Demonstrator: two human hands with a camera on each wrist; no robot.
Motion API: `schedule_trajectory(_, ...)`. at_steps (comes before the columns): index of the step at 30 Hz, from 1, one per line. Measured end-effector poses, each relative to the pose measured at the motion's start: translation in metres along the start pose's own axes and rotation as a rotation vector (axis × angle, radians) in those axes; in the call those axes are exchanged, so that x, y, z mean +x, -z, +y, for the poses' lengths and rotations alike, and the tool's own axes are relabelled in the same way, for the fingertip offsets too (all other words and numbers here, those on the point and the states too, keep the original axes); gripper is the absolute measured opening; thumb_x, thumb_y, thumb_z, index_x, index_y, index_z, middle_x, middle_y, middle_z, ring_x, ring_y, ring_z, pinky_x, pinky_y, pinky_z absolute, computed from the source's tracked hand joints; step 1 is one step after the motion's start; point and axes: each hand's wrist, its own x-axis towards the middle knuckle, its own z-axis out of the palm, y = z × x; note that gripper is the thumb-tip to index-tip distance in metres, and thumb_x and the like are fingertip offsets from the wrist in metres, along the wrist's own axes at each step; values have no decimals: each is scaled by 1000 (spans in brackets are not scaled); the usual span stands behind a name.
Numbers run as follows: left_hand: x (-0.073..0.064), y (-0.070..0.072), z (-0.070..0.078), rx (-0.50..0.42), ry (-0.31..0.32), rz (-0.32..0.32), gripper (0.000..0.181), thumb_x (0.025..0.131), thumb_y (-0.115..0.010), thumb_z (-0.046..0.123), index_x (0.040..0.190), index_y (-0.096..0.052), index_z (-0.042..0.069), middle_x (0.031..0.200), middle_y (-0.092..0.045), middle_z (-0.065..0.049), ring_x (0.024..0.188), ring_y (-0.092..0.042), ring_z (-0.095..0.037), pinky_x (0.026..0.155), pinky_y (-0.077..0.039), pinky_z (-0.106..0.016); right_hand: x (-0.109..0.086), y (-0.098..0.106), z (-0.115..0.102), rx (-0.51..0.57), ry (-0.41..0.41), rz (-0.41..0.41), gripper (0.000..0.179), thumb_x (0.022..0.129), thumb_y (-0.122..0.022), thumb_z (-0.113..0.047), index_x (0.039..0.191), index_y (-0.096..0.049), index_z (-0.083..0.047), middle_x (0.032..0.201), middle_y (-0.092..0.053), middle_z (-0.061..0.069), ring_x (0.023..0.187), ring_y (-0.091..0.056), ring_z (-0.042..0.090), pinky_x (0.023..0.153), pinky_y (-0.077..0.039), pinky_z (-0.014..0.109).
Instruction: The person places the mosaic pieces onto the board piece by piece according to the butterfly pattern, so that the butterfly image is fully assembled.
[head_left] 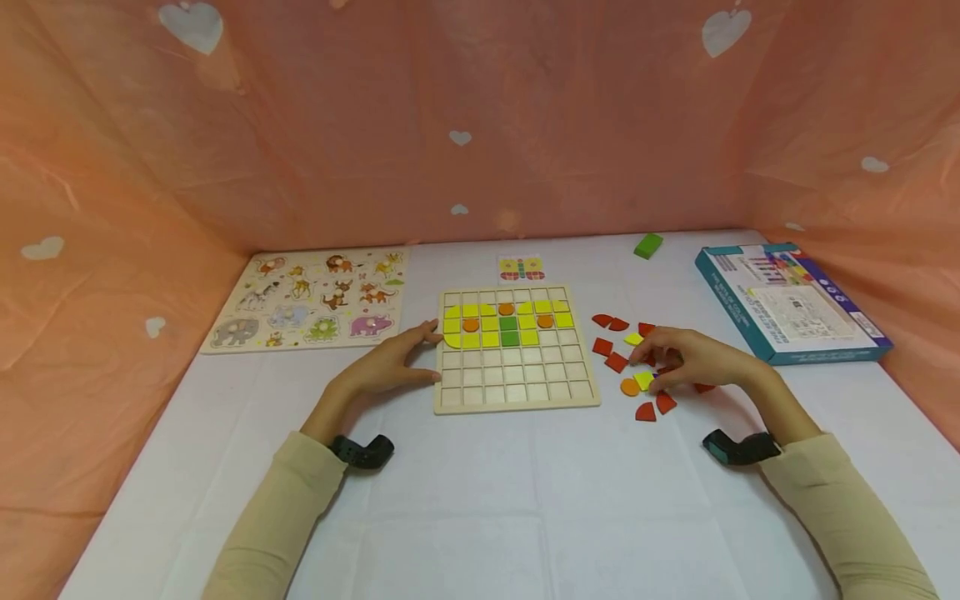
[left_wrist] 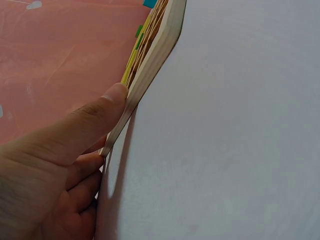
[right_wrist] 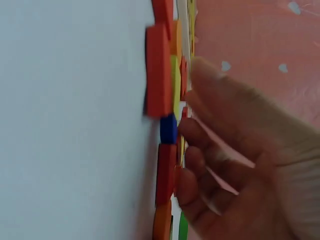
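Observation:
A pale wooden grid board (head_left: 517,392) lies on the table, its upper rows filled with yellow, orange and green pieces. At its left edge is my left hand (head_left: 393,362), the thumb and fingertips touching the rim; the left wrist view has the thumb against the board's side (left_wrist: 142,80). Over the loose pieces right of the board hovers my right hand (head_left: 693,358), thumb and fingers apart. Around it lie red pieces (head_left: 617,362), a yellow square (head_left: 643,381) and an orange disc (head_left: 630,387). In the right wrist view a blue piece (right_wrist: 168,129) stands near the fingers, which hold nothing visible.
Behind the board lies a small picture card (head_left: 521,268) with a butterfly pattern. An animal puzzle board (head_left: 315,300) is at the back left. On the right are a flat teal box (head_left: 795,304) and a green block (head_left: 648,245). Cloth walls enclose the back and sides.

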Motion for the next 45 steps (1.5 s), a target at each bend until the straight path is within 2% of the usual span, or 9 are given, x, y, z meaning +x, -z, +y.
schedule_trajectory(4, -1, 0, 0, -4, -7, 3, 68, 82, -72, 32, 139, -43, 6, 155, -20, -4, 143, -13, -24, 115, -14, -45, 1, -4, 0, 1, -10, -26, 33, 75, -78, -22, 105, -66, -14, 102, -61, -1, 96, -53, 19, 81, -49, 21)
schedule_trajectory(11, -1, 1, 2, -1, -8, -1, 68, 82, -72, 32, 138, -44, 6, 155, -20, -4, 143, -13, -24, 115, -14, -44, 3, -5, -1, -43, -23, -16, 24, 76, -77, -16, 98, -68, -14, 97, -61, -2, 89, -56, 17, 78, -51, 19)
schedule_trajectory(17, 0, 1, 1, 12, -6, -7, 68, 82, -71, 33, 139, -43, 7, 155, -20, -4, 143, -13, -24, 115, -13, -44, 9, 1, -10, -80, 8, 103, 23, 77, -76, -17, 99, -69, -11, 92, -63, -1, 83, -55, 17, 71, -51, 23)
schedule_trajectory(21, 0, 1, 0, 12, -5, -8, 68, 82, -71, 33, 139, -43, 7, 155, -20, -3, 143, -13, -23, 115, -13, -42, 26, 0, -23, -91, 41, 188, 27, 79, -75, -16, 104, -68, -8, 97, -66, 1, 86, -56, 17, 74, -52, 29)
schedule_trajectory(27, 0, 1, 0, -1, -11, -3, 67, 82, -72, 32, 138, -44, 7, 155, -20, -3, 143, -12, -22, 115, -13, -43, 64, -9, -45, -89, 116, 213, 30, 78, -76, -15, 105, -68, -4, 100, -66, 7, 88, -59, 22, 78, -54, 39)
schedule_trajectory(29, 0, 0, 0, -6, -9, -3, 67, 82, -72, 32, 138, -44, 7, 155, -20, -2, 143, -12, -22, 115, -13, -43, 77, -12, -50, -95, 141, 216, 31, 76, -78, -14, 104, -68, -3, 98, -66, 7, 87, -59, 22, 78, -54, 38)
schedule_trajectory(34, 1, -1, 0, -6, -13, -5, 67, 82, -72, 33, 138, -44, 8, 154, -21, -2, 143, -12, -22, 115, -13, -42, 101, -24, -49, -90, 121, 185, 30, 77, -78, -16, 102, -69, -4, 95, -64, 6, 83, -57, 19, 75, -52, 31)
schedule_trajectory(37, 0, -1, -1, -3, -27, -2, 67, 82, -72, 33, 137, -44, 6, 154, -21, -4, 143, -13, -24, 115, -13, -43, 111, -31, -46, -83, 105, 167, 30, 77, -78, -19, 102, -70, -5, 95, -64, 6, 81, -56, 18, 74, -51, 30)
schedule_trajectory(45, 1, -1, 0, 0, 6, -2, 67, 82, -72, 33, 139, -44, 10, 155, -20, 0, 143, -12, -21, 116, -12, -41, 117, -38, -49, -96, 113, 153, 28, 77, -77, -19, 101, -70, -6, 97, -64, 5, 82, -56, 17, 76, -50, 30)
